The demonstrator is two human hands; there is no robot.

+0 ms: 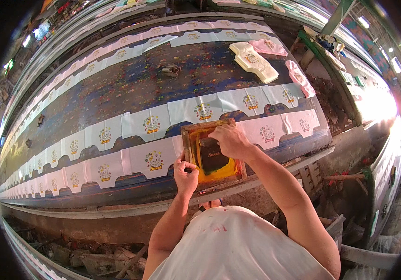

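A wooden screen-printing frame (187, 145) lies over the near row of white fabric pieces, with yellow ink along its mesh and a dark printing area in the middle. My left hand (185, 177) is closed at the frame's left side, thumb and fingers gripping its edge. Inside the frame, near its far end, my right hand (231, 142) is closed around a small squeegee (205, 142), mostly hidden by the fingers. Printed white fabric pieces (154, 160) lie to the left of the frame, each with a cartoon figure and yellow lettering. More pieces (267, 132) continue on its right.
The long dark table (116, 86) is speckled with coloured ink and carries further rows of fabric. A stack of cream pieces (254, 61) and some pink pieces (300, 78) lie at the far right. A small metal object (171, 70) sits mid-table. Another green-edged table (336, 70) stands at right.
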